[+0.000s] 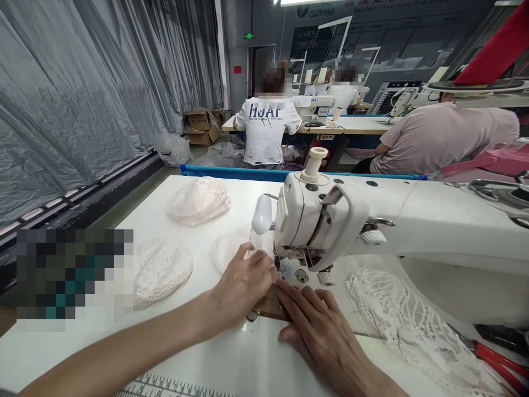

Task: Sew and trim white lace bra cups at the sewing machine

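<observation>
A white sewing machine [372,220] stands on the white table [198,358] in front of me. My left hand [242,284] reaches in under the machine's head, its fingers curled and pinched at the needle area on a small pale piece I cannot make out. My right hand [318,331] lies beside it with fingers stretched flat, pressing on a brownish piece [268,306] in front of the needle. White lace fabric [409,317] trails off to the right under the machine's arm.
Stacks of pale lace cups lie on the table to the left [198,201] [159,270] [227,251]. Red-handled scissors [498,361] rest at the right edge. A ruler strip [165,383] marks the near edge. Other people sit at sewing tables behind [268,129] [438,138].
</observation>
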Available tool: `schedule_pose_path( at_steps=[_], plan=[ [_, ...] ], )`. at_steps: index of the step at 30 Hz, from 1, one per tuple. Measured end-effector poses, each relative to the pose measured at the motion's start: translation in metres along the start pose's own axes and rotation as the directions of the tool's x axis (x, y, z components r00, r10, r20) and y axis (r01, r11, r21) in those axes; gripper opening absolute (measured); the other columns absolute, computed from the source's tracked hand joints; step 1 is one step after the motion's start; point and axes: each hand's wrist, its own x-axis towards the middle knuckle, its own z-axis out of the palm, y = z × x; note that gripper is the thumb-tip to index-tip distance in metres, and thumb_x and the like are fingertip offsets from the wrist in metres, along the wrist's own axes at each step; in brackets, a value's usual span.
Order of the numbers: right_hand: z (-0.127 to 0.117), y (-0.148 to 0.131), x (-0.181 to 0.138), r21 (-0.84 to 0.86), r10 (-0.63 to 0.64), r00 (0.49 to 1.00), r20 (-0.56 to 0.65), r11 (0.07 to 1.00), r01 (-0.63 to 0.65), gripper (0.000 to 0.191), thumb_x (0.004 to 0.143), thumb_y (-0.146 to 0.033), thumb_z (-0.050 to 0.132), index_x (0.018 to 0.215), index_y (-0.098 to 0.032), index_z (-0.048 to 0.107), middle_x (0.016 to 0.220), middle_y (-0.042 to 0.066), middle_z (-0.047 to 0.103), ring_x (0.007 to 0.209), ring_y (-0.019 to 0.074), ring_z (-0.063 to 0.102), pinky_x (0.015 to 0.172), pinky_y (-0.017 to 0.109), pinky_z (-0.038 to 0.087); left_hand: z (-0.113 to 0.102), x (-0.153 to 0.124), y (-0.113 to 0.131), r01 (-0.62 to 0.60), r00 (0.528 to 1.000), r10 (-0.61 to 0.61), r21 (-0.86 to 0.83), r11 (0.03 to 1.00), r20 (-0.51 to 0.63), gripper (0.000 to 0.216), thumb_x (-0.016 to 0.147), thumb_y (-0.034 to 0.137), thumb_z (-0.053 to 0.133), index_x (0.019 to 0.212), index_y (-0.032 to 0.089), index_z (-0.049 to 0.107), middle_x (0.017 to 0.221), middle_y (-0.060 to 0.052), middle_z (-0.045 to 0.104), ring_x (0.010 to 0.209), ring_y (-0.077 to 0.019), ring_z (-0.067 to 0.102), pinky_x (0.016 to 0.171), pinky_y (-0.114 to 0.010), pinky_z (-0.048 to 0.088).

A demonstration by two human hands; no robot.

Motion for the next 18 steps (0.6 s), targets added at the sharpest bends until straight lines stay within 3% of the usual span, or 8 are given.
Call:
schedule_pose_path(
  at_steps=[5,18],
  plan=[
    [-0.004,-0.001,-0.003,0.056,-0.008,1.000,-0.016,0.998,0.009,0.044,0.096,-0.042,0.032,0.111,-0.011,0.059,0.112,0.012,0.064,0.093,0.0209,0.055,0.075,0.034,0.037,0.006,-0.007,0.027,0.025,1.000,-0.025,-0.001,1.000,0.009,0.011,0.087,0.010,0.045,0.094,0.013,0.053,0.086,-0.003,0.058,0.086,-0.0156,0.053,0.087,-0.036,0.035],
    [-0.004,0.002,-0.005,0.039,0.004,1.000,0.002,0.999,-0.004,0.044,0.096,-0.043,0.031,0.111,-0.013,0.060,0.114,0.011,0.064,0.088,0.0202,0.056,0.075,0.034,0.035,0.014,-0.009,0.031,-0.006,0.993,0.027,0.181,0.984,-0.114,0.020,0.086,0.002,0.043,0.094,0.009,0.059,0.088,-0.008,0.062,0.089,-0.0184,0.056,0.083,-0.037,0.041]
  ],
)
